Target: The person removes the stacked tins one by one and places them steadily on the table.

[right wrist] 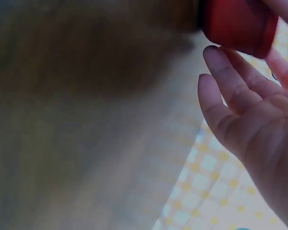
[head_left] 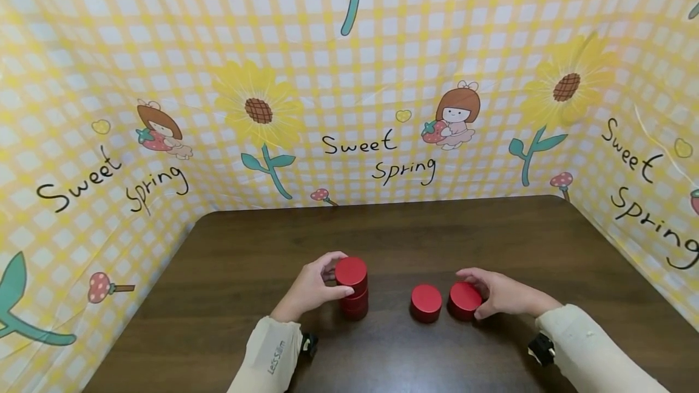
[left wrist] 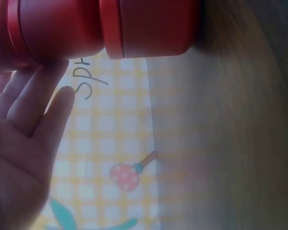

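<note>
A stack of three round red tins (head_left: 354, 305) stands left of centre on the table. My left hand (head_left: 317, 284) holds the top tin (head_left: 351, 273), thumb at its near side and fingers behind it. In the left wrist view the stacked tins (left wrist: 62, 28) lie across the top, fingertips right at the upper ones. To the right, my right hand (head_left: 505, 296) grips another red tin (head_left: 465, 301) between thumb and fingers. That tin (right wrist: 237, 24) also shows in the right wrist view. A single red tin (head_left: 426, 303) sits just left of it.
The dark wooden table (head_left: 262, 235) has rounded far corners. A yellow-and-white checked cloth (head_left: 349, 90) with flowers and "Sweet Spring" lettering hangs behind it and along both sides. Both forearms wear pale sleeves (head_left: 595, 344), with dark devices at the wrists.
</note>
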Available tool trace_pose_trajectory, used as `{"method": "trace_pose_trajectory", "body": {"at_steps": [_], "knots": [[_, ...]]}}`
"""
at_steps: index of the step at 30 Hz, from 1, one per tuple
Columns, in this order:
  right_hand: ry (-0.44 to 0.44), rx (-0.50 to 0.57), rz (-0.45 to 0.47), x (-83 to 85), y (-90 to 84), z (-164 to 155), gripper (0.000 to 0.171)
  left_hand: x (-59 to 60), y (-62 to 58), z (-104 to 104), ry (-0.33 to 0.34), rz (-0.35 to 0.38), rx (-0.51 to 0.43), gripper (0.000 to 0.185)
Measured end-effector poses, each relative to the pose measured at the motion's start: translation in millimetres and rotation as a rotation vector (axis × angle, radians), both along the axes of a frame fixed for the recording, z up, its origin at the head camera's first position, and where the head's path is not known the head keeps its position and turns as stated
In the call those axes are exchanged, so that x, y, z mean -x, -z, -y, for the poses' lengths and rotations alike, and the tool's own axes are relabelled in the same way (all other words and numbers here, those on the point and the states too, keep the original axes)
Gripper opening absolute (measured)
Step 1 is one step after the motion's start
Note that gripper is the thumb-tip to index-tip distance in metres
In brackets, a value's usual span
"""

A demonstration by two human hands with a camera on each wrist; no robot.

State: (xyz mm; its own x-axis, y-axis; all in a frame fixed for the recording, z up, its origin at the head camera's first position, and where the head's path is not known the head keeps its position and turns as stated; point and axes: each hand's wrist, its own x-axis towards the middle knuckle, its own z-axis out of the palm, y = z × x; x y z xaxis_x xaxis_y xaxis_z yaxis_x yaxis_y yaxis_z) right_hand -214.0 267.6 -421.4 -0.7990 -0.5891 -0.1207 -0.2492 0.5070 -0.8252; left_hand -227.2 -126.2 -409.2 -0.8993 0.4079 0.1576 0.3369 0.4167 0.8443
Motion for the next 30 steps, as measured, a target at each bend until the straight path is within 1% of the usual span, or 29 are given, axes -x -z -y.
{"method": "trace_pose_trajectory", "body": {"at_steps": [2, 5, 9, 12, 15, 18, 21, 24, 27, 30], "knots": [[-0.001, 0.032, 0.004, 0.9, -3.5, -2.2, 0.075, -0.5, -0.1, -0.6, -0.004, -0.012, -0.004, 0.054], [0.002, 0.047, -0.029, 1.8, -8.4, -4.5, 0.076, -1.1, 0.2, -1.8, -0.009, -0.028, -0.001, 0.054], [0.018, 0.018, -0.088, 3.2, -12.2, -3.9, 0.074, -1.6, 0.1, -2.5, -0.008, -0.037, 0.0, 0.054], [0.03, -0.003, -0.114, 5.2, -15.0, -0.6, 0.074, -1.7, -0.2, -1.7, -0.006, -0.042, 0.01, 0.055], [0.041, -0.016, -0.139, 7.7, -19.7, 5.1, 0.073, -1.3, -0.3, 0.2, -0.007, -0.038, 0.024, 0.058], [0.061, -0.011, -0.175, 10.5, -24.4, 13.8, 0.07, -0.9, -0.9, 3.7, 0.006, -0.032, 0.022, 0.062], [0.102, 0.031, -0.212, 12.4, -25.5, 26.7, 0.065, -1.3, -1.2, 9.8, 0.022, -0.043, 0.0, 0.063], [0.162, 0.108, -0.236, 12.0, -22.7, 41.1, 0.06, -2.1, -0.5, 16.7, 0.034, -0.057, -0.025, 0.062], [0.217, 0.173, -0.235, 10.6, -20.0, 54.5, 0.057, -3.0, 0.7, 22.5, 0.041, -0.065, -0.03, 0.061], [0.229, 0.205, -0.23, 10.6, -18.9, 67.0, 0.058, -4.1, 1.5, 27.0, 0.049, -0.066, -0.011, 0.062]]}}
